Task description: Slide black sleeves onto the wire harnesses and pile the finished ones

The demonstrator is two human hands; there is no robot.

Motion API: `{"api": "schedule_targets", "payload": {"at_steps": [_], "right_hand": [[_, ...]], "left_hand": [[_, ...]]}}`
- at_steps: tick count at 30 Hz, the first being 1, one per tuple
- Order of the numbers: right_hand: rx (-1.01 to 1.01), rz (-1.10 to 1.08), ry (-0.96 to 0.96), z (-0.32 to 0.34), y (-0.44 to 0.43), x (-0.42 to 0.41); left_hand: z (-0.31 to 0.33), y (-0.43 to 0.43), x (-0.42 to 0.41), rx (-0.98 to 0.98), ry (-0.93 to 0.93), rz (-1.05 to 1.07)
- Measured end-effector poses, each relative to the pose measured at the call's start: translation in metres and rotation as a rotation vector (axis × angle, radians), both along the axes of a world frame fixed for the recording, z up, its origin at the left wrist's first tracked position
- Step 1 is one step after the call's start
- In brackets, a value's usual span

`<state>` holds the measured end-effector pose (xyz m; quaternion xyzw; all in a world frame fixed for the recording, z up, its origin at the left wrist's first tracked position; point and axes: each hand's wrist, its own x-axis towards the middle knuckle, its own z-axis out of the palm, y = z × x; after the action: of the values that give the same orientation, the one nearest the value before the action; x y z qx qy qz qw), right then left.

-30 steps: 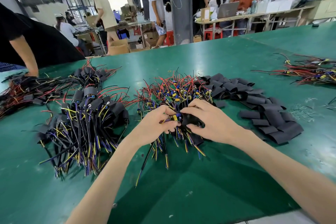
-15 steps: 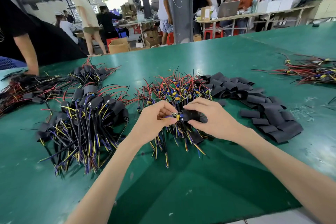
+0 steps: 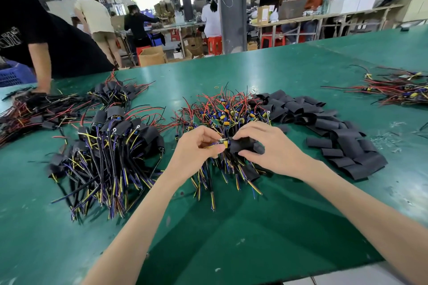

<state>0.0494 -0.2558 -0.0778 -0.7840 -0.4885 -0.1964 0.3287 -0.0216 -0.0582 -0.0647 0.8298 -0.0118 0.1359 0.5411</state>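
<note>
A flat black sleeve of soft tubing (image 3: 244,144) is held just above the middle of the green-topped table (image 3: 231,233), its open mouth meeting the yellow and blue component end of a thin wire harness (image 3: 222,143). The right grip (image 3: 271,148) pinches the sleeve, thumb beneath and fingers on top. The left grip (image 3: 196,148) pinches the harness near its component end, fingers curled round it. Both hover over a central heap of bare harnesses with red, blue and yellow wires (image 3: 227,113), whose loose ends fan toward the near edge. Just right of that heap lies a spread of loose black sleeves (image 3: 335,129). To the left sits a pile of sleeved harnesses (image 3: 111,143), black caps uppermost. Farther left, a dark tangle of wires (image 3: 30,111) lies under a second person's hand (image 3: 42,90). A separate bundle of mostly red wires (image 3: 393,90) lies well apart at the far right
</note>
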Motion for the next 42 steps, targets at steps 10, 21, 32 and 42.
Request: {"api": "schedule_targets", "payload": {"at_steps": [10,21,32,42], "right_hand": [[0.020,-0.002,-0.017,0.000,0.002,-0.005],[0.017,0.021,-0.015,-0.001,0.004,-0.008],[0.076,-0.061,-0.042,-0.001,0.003,-0.006],[0.137,-0.162,-0.094,0.003,0.000,-0.002]], "left_hand": [[0.000,-0.007,-0.001,0.031,-0.051,0.024],[-0.003,-0.006,-0.001,0.204,-0.074,0.068],[0.020,0.003,-0.006,0.297,-0.167,0.253],[0.075,0.117,-0.041,0.358,-0.310,0.934]]}}
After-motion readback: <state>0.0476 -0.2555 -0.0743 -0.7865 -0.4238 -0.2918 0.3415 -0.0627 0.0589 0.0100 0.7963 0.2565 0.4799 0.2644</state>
